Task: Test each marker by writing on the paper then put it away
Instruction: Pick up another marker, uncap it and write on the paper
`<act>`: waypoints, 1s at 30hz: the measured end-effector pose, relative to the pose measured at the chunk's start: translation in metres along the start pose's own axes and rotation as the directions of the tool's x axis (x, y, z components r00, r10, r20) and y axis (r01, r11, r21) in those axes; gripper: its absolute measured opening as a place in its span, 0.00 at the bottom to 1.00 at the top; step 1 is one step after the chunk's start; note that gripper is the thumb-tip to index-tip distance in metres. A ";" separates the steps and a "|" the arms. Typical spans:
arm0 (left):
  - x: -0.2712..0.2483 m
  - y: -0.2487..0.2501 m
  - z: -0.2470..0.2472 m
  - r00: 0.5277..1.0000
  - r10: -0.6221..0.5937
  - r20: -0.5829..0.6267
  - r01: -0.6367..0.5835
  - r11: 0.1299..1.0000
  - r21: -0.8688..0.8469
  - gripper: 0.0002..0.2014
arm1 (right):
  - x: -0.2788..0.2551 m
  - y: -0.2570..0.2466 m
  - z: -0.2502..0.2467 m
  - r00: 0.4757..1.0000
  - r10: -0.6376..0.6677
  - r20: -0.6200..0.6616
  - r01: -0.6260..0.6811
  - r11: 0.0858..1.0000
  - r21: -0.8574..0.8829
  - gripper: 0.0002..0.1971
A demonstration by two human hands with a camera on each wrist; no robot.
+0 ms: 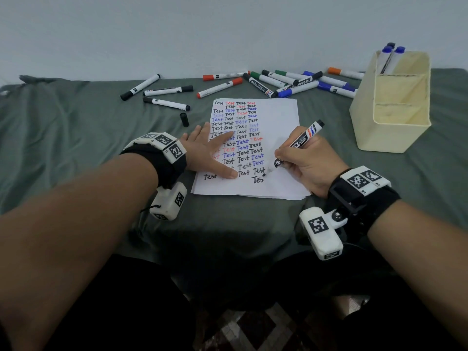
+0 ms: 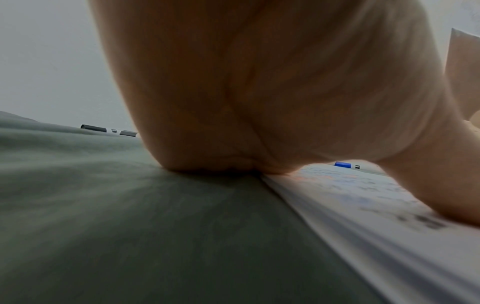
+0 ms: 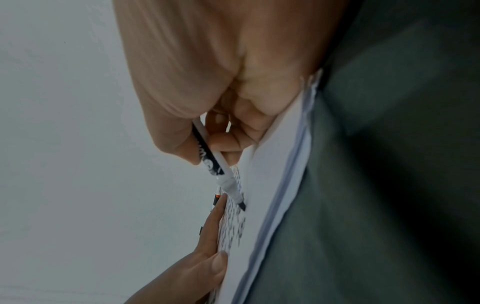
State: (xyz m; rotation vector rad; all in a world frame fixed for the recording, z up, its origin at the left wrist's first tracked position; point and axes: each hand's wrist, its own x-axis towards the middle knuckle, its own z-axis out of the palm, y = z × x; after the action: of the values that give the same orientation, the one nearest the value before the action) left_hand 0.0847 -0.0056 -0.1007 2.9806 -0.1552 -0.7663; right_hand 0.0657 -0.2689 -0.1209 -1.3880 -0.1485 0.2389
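A white paper point(image 1: 278, 117) covered in rows of "Test" in black, red and blue lies on the green cloth. My right hand point(image 1: 304, 160) grips an uncapped black marker point(image 1: 300, 143), its tip point(image 3: 242, 205) on the paper at an unfinished "Tes" in the bottom row. My left hand point(image 1: 210, 153) lies flat with fingers spread, pressing the paper's left side; its palm point(image 2: 259, 92) fills the left wrist view. A black cap point(image 1: 184, 119) stands on the cloth just beyond the left hand.
Several markers point(image 1: 278, 82) with black, red, green, blue and orange caps lie scattered behind the paper. A cream organiser point(image 1: 395, 107) stands at the right, with three blue-capped markers point(image 1: 391, 50) in its back compartment. The wall is close behind.
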 end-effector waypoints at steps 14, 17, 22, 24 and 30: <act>0.002 -0.002 0.000 1.000 0.008 -0.004 -0.008 1.000 0.010 0.65 | 0.001 0.001 -0.001 1.000 0.024 0.016 -0.024 1.000 -0.001 0.19; 0.000 -0.002 0.000 1.000 0.012 0.001 -0.012 1.000 0.011 0.64 | 0.002 0.000 -0.002 0.998 0.052 -0.036 -0.049 0.996 0.080 0.19; 0.000 -0.001 0.000 1.000 0.008 0.001 -0.008 1.000 0.022 0.62 | 0.004 -0.003 -0.007 0.995 0.095 -0.019 -0.085 0.948 0.307 0.13; 0.000 -0.001 -0.001 1.000 0.014 -0.013 -0.014 1.000 0.016 0.63 | 0.004 -0.003 -0.008 0.994 0.111 -0.008 -0.100 0.927 0.362 0.09; -0.001 -0.005 -0.005 0.988 0.075 -0.137 -0.075 0.997 0.007 0.61 | 0.005 -0.005 -0.008 0.989 0.145 0.015 -0.138 0.904 0.405 0.04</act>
State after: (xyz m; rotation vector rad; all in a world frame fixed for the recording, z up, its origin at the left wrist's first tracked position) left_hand 0.0863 -0.0007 -0.0966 2.9961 -0.2591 -0.5516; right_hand 0.0733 -0.2761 -0.1174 -0.9851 0.0171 0.3592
